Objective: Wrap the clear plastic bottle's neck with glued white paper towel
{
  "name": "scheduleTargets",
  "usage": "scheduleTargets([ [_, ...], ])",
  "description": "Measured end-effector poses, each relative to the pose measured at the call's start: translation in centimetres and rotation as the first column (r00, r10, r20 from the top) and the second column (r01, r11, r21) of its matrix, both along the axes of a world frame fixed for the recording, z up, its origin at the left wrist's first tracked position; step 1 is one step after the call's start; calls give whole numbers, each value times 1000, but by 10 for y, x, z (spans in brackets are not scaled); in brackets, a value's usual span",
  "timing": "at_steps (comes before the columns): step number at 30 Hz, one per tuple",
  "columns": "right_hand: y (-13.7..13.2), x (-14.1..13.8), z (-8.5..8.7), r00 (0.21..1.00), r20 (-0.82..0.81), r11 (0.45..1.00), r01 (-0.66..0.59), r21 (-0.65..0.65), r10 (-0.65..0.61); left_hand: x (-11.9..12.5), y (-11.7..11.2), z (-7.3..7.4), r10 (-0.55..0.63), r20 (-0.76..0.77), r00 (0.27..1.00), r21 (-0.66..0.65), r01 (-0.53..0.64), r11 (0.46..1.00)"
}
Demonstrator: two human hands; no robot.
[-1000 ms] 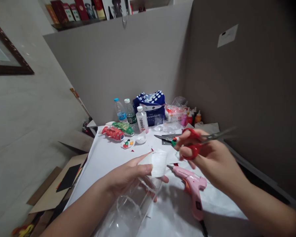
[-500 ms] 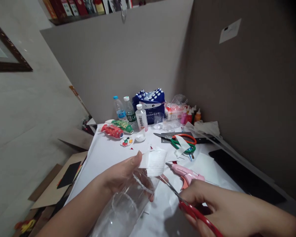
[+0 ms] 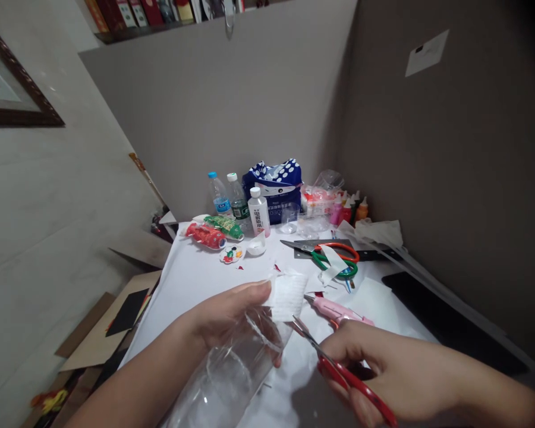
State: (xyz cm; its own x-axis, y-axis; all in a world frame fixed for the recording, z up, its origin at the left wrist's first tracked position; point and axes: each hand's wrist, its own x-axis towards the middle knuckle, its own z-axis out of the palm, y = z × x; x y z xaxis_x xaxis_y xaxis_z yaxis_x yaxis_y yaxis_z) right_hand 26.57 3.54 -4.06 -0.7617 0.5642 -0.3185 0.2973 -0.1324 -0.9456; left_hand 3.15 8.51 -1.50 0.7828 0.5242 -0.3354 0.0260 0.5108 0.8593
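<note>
My left hand (image 3: 225, 312) is closed round a clear plastic bottle (image 3: 218, 386) whose end is cut open. Its thumb presses a ribbed white strip (image 3: 289, 297), like cloth or paper tissue, near the cut rim. In my right hand (image 3: 378, 362) are red-handled scissors (image 3: 350, 380), the blades slightly apart and their tips just below the strip's lower right edge. Behind my right hand lies a pink glue gun (image 3: 336, 309), partly covered by the fingers.
Farther back lie orange-and-green scissors (image 3: 336, 255), two fish-shaped crafts, one red (image 3: 207, 236), one green (image 3: 224, 226), and a paint palette (image 3: 230, 255). Bottles (image 3: 259, 214), a blue bag (image 3: 279, 199) and paint tubes (image 3: 350, 209) line the back. A black slab (image 3: 446, 321) lies right.
The scissors' tips have drawn slightly apart and sit just off the strip's lower edge. My left hand and the strip have shifted a little right, as has the whole view.
</note>
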Motion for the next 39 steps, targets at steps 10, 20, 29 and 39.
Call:
scheduleTargets([
  [10,1,-4,-5,1000,-6,999,17,-45,-17,-1,0,-1,-65,26,998,45,64,997],
  [20,1,-7,-5,1000,8,999,23,-26,-23,-2,0,-2,-52,5,999,69,51,996],
  [29,5,-11,-6,999,-44,997,-5,-82,1,-4,-1,-3,10,-58,998,36,-8,999],
  [39,5,-12,-4,998,-56,997,-38,-74,33,-3,1,-8,23,-45,999,14,-23,1000],
])
